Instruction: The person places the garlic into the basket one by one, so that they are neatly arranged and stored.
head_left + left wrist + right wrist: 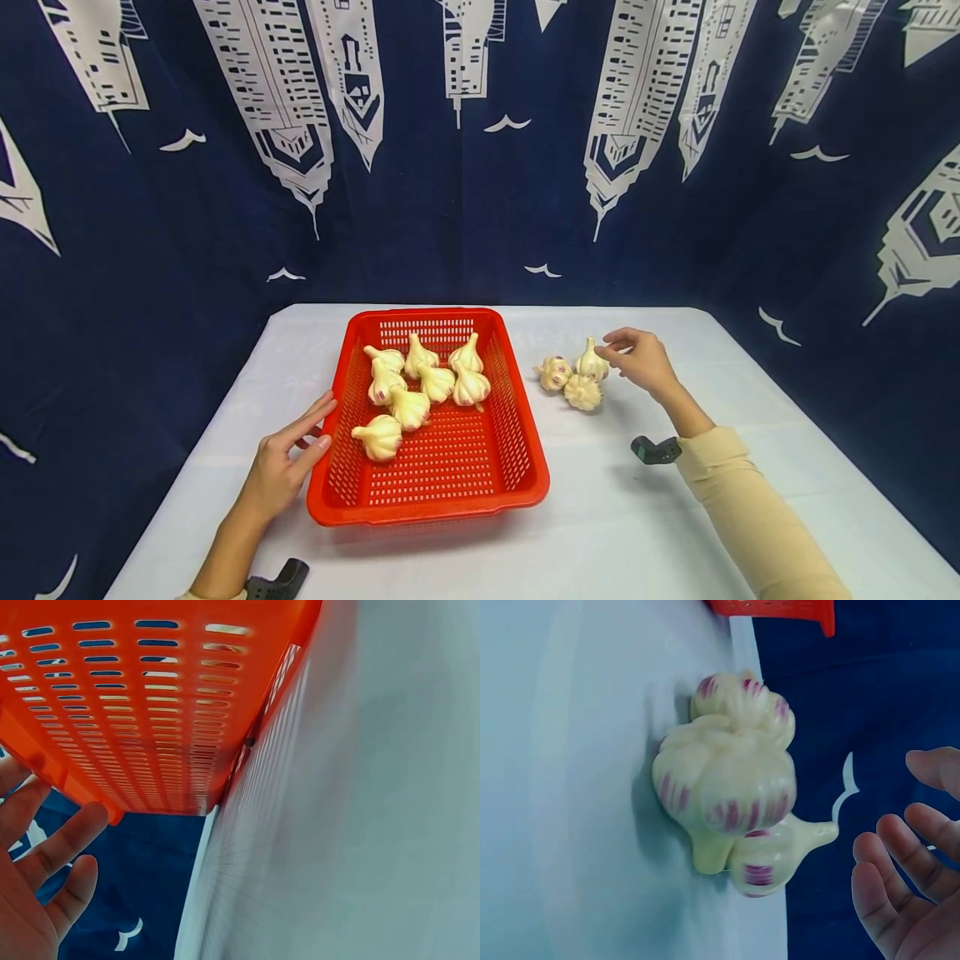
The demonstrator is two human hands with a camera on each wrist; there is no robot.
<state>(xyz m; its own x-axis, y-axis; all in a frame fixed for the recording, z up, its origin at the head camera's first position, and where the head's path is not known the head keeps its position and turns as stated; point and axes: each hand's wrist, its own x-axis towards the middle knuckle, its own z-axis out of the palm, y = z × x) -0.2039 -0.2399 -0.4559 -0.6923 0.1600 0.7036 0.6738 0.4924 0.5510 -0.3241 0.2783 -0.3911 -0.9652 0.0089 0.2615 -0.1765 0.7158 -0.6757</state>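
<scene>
A red plastic basket [442, 467] holds several pale garlic bulbs [409, 408]. My left hand [279, 467] rests its fingers against the basket's left rim; in the left wrist view these fingers [64, 844] are spread loosely by the rim. Right of the basket, three garlic bulbs sit clustered: an upright one [591, 365], one at the left [555, 374] and one in front [582, 393]. Beside the upright bulb's stem hovers my right hand [641, 362]. The right wrist view shows that hand [922, 892] with loosely bent fingers, nothing in them, apart from the bulbs.
A white-covered table [600, 533] lies under everything. Behind it hangs a dark blue cloth [457, 208] printed with white buildings. Dark devices are worn at the left wrist [277, 581] and the right wrist [656, 451].
</scene>
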